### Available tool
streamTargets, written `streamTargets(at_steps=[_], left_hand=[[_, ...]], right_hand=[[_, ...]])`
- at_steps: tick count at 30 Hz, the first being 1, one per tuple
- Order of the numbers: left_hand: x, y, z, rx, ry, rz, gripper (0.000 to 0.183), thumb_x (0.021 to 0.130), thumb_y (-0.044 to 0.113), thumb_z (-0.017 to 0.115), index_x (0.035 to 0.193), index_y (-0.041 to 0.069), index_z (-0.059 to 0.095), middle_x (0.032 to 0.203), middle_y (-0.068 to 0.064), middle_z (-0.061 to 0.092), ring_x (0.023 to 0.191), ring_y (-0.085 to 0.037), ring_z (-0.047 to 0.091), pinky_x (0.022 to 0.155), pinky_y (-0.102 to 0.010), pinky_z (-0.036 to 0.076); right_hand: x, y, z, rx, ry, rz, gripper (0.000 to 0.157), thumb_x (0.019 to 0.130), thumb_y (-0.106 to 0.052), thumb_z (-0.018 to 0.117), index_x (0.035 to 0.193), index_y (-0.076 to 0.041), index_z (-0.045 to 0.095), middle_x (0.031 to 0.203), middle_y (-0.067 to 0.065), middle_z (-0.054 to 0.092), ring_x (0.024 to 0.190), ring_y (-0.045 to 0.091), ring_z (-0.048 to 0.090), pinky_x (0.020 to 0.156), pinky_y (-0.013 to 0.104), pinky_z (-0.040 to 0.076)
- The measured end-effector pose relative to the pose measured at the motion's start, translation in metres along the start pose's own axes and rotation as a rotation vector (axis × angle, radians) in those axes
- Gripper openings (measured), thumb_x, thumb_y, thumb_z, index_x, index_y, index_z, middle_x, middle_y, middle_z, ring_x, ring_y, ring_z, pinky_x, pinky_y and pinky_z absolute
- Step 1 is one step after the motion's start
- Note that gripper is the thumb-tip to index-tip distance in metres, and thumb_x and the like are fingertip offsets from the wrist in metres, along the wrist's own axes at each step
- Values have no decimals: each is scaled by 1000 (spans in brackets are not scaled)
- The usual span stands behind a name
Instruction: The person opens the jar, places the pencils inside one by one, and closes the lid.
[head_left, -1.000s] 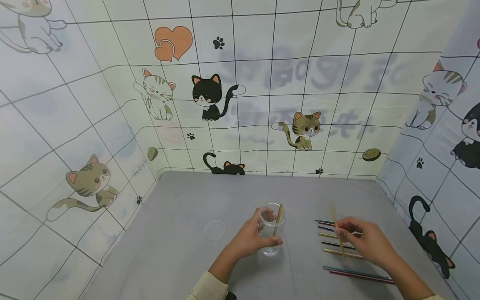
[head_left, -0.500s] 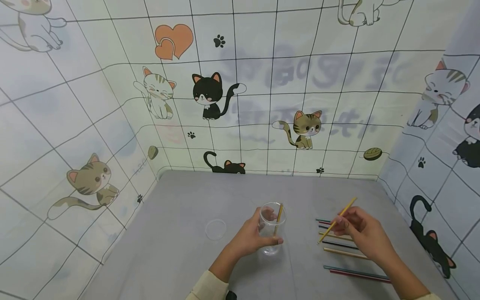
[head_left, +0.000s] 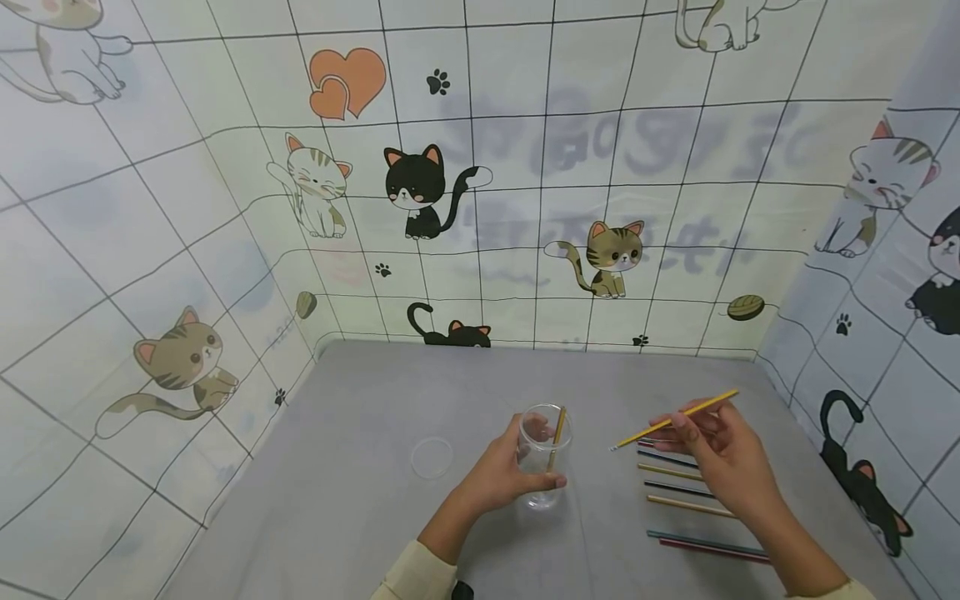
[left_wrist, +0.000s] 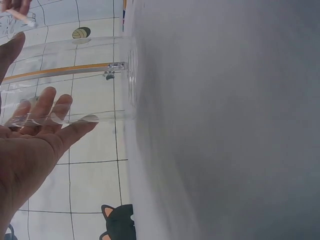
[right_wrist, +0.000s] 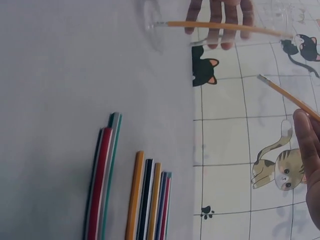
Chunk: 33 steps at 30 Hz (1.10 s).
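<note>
My left hand (head_left: 495, 477) grips a clear, upright cylindrical container (head_left: 538, 463), fingers around the far side and thumb across the near side. One yellow pencil (head_left: 557, 437) leans inside it; in the left wrist view its silvery end (left_wrist: 116, 66) is at the container's bottom. To the right, my right hand (head_left: 731, 450) pinches a second yellow pencil (head_left: 645, 433) between thumb and fingers, above the table. This pencil slants, its silvery end pointing left toward the container. Below that hand lie several pencils in a row, partly hidden by the hand and forearm.
Dark pencils (head_left: 678, 489), yellow pencils (head_left: 686, 505) and a teal pencil (head_left: 697, 541) beside a red pencil (head_left: 712, 550) lie on the grey tabletop (head_left: 337, 500). A clear round disc (head_left: 412, 460) lies left of the container. Cat-print sheeting (head_left: 510, 225) encloses the back and sides.
My right hand has risen slightly and turned its pencil from nearly upright to a shallow slant, silvery end now to the left. My left hand and the container have stayed put.
</note>
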<state>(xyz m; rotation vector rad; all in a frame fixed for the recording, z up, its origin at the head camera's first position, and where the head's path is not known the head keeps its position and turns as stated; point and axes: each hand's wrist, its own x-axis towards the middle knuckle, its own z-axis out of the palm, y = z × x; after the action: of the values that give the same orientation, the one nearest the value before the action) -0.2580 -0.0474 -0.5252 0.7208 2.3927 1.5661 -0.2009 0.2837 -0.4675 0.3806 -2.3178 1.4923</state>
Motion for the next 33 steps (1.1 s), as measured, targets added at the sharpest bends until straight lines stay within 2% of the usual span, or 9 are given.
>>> streamTargets(at_steps=[4,11,18,22,29,33], left_hand=[[0,0,0,-3,3,-7,83,87,39,96,152,30,44,151,6,64,146,-17,59,127,-50,47],[0,0,0,-17,-2,-4,82,87,39,97,150,36,44,150,10,63,144,-13,59,128,-51,46],[-1,-2,-1,-20,-6,14,88,87,37,96,155,20,43,150,8,63,143,-13,59,127,-52,47],[-2,-2,-1,-24,-8,9,89,87,38,97,156,22,43,150,10,63,143,-11,59,128,-50,46],[-2,-1,-1,-20,-1,-3,81,87,39,97,148,37,44,148,12,63,145,-17,59,128,-49,47],[-1,0,-1,-21,3,-5,81,86,39,97,147,39,44,147,12,63,144,-19,60,127,-51,47]], right_hand=[[3,-10,4,63,21,-29,16,116,-4,52,130,4,49,117,-9,83,94,12,84,80,33,68],[13,-23,9,181,23,-129,14,114,4,49,127,8,47,118,4,85,95,17,85,81,35,68],[21,-35,14,290,2,-175,14,113,8,50,126,11,48,116,10,85,94,22,85,80,38,69],[26,-43,18,305,-14,-192,16,112,9,50,127,13,47,116,10,84,96,24,85,81,40,69],[34,-53,21,245,-20,-169,16,113,5,51,128,10,47,117,1,84,92,20,85,81,38,69],[37,-57,22,247,-33,-180,15,114,5,51,128,9,47,117,4,84,92,21,85,82,38,68]])
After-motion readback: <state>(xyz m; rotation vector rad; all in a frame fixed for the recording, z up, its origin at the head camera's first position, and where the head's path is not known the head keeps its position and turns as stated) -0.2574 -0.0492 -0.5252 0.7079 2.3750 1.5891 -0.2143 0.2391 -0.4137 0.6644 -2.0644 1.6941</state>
